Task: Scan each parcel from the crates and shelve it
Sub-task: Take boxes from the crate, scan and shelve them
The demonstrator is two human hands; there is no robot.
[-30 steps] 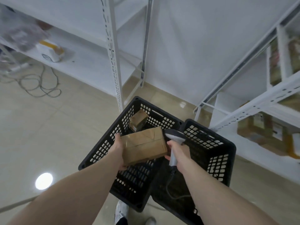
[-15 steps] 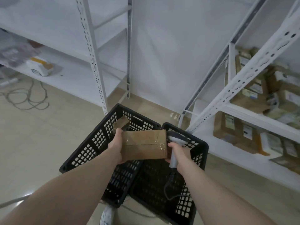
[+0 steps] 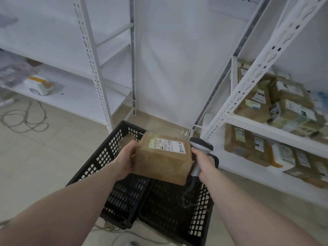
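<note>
Tilted since the earlier frame so its label faces up, the parcel [image 3: 162, 159] sits above the crates [image 3: 122, 176], gripped by the left hand [image 3: 125, 159], while the right hand [image 3: 204, 161] clasps the scanner [image 3: 201, 148]; aim squarely at the label.

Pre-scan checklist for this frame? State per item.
1. Parcel secure in left hand: ok.
2. Label facing up and unobstructed: ok.
3. Scanner gripped in right hand: ok.
4. Scanner head aimed at the label: not ok, it sits beside the parcel's right edge.
5. Scanner cable free of snags: cannot tell.
6. Room on the right shelves: cannot tell, parcels already crowd them.
</note>
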